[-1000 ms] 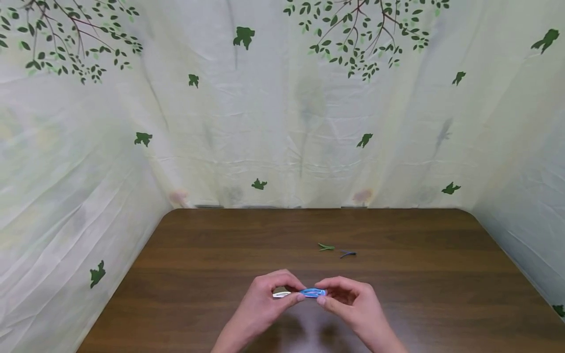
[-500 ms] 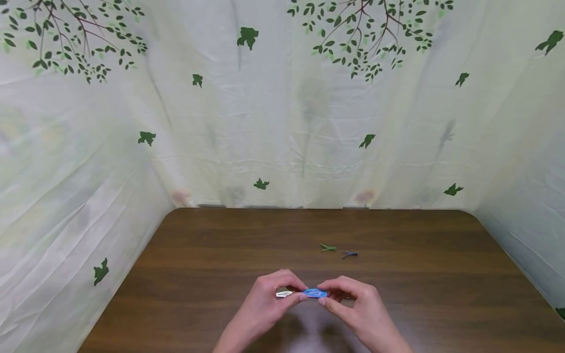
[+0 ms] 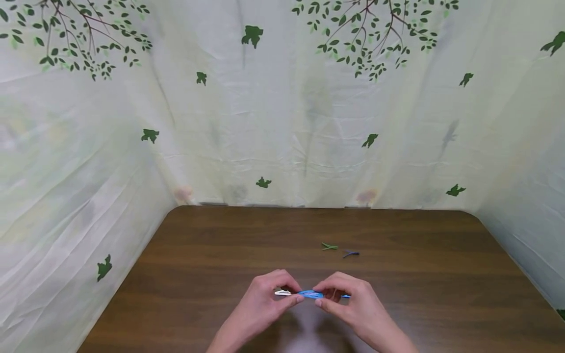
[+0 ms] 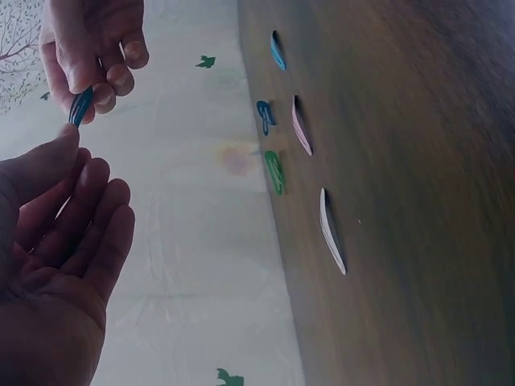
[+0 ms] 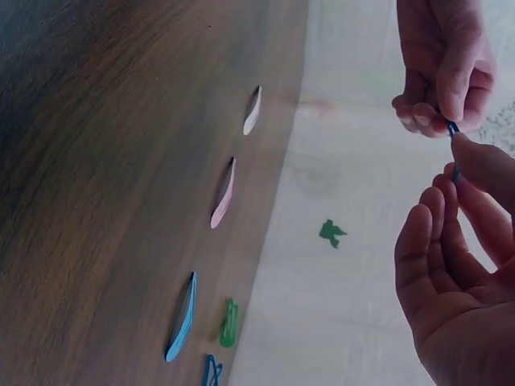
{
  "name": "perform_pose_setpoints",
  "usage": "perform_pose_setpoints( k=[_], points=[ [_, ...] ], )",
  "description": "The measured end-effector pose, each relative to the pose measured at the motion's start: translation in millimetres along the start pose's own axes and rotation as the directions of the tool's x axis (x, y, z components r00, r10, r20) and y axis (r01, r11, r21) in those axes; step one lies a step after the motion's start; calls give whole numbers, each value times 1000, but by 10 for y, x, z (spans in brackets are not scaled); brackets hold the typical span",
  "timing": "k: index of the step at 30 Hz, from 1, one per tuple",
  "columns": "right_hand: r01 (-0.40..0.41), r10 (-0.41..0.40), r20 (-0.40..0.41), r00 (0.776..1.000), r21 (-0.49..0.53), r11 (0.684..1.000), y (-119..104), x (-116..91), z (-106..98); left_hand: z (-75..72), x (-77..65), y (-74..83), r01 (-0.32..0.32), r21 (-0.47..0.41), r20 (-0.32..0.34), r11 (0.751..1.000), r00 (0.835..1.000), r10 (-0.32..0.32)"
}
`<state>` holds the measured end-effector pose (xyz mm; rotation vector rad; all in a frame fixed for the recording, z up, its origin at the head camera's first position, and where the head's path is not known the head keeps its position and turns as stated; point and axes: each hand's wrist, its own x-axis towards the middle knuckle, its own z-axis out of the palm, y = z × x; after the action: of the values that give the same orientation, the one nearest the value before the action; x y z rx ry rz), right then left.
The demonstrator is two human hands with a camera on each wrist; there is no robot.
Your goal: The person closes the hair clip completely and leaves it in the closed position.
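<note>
Over the table, at lower centre, left hand and right hand pinch a blue clip. Pressed unevenly, it may slip.

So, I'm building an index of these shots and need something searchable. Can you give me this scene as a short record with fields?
Held item: blue snap hair clip, raised above the table
Left hand: pinches one end
Right hand: pinches the other end
Front row, left to right: white snap hair clip, pink snap hair clip, light blue snap hair clip
Behind, toward the right: green snap hair clip, dark blue snap hair clip
Surface: brown wood-grain table
Backdrop: pale curtain with leafy-branch print
</note>
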<state>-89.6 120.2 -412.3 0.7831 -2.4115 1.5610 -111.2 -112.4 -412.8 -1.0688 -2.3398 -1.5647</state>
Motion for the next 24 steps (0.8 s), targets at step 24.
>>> perform_pose_setpoints(
  k=[24],
  points=[
    [-41, 48, 181, 982, -39, 998, 138, 124, 199, -156, -121, -118, 63, 203, 120, 977, 989, -89]
  ],
)
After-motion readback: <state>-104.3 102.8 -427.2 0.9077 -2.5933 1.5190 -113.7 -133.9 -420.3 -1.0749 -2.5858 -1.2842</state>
